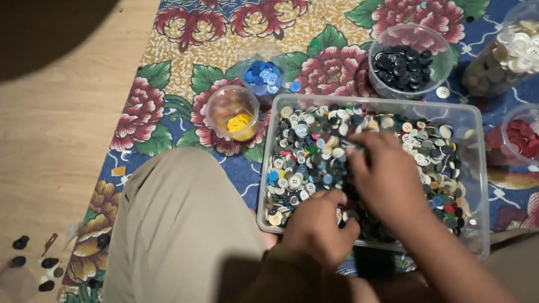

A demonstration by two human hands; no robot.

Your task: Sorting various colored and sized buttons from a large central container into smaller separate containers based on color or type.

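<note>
The tray (pixel 476 197), a clear rectangular plastic box, sits on the floral cloth (pixel 190 18) between the person's knees and holds a mass of mixed buttons (pixel 303 156).

Left hand (pixel 318 229): positioned at the near wall of the tray, fingers curled inward over the buttons. Whether it pinches a button cannot be told; the fingertips are hidden.

Right hand (pixel 386 176): positioned over the middle of the tray, fingers bent down into the buttons, touching them. The grip state cannot be told for the same reason.

Sorted containers stand around the tray, all apart from both hands:
- yellow cup (pixel 233 113), just left of the tray;
- blue cup (pixel 263 77), beyond the yellow cup;
- black cup (pixel 407 62), beyond the far wall;
- white jar (pixel 514 55), lying tilted at far right;
- red cup (pixel 535 136), right of the tray.

A few dark buttons lie on the floor (pixel 31 143) at lower left.
</note>
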